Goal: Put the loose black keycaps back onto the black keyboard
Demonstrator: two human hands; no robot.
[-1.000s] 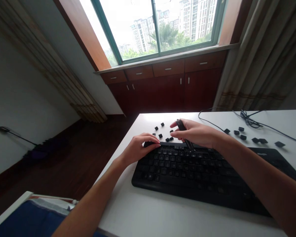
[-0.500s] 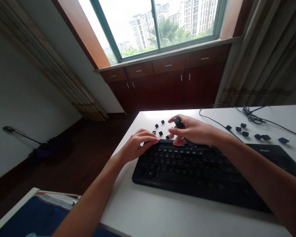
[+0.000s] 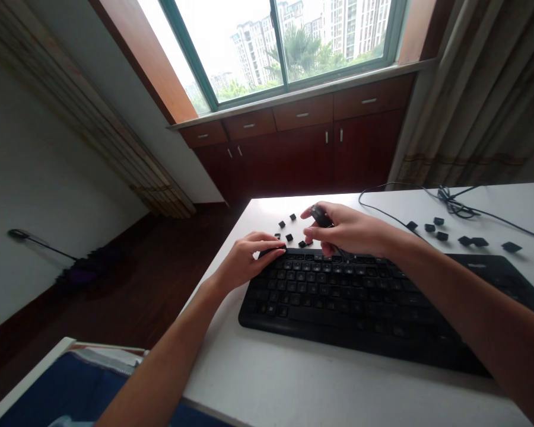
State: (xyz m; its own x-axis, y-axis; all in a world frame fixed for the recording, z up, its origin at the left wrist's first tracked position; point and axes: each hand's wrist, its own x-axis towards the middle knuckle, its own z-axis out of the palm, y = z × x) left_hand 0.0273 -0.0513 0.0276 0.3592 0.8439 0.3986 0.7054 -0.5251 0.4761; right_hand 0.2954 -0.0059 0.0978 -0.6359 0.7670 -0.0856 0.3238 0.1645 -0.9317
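Observation:
A black keyboard (image 3: 320, 314) lies at a slant on the white table, with several keys gone from their places. My left hand (image 3: 251, 258) is closed on its far left corner, thumb and fingertips pressed along the back edge. Above the keyboard's back rows, my right hand (image 3: 338, 228) grips what looks like a keycap puller (image 3: 321, 216) by its black handle. Its thin lower end points down at the top keys, and the fingers partly hide it. Several loose black keycaps (image 3: 289, 237) lie on the table behind the keyboard, between my hands.
More loose keycaps (image 3: 442, 236) are scattered behind the keyboard's right half. A bundled black cable (image 3: 454, 204) trails across the back right of the white table (image 3: 293, 379). Beyond stand a wooden cabinet (image 3: 302, 148) and a window. A blue cloth item (image 3: 40, 391) is at the lower left.
My right hand has shifted slightly up and left with the puller, and its fingers have curled in a little. My left hand stays at the keyboard's corner. The view has tilted slightly.

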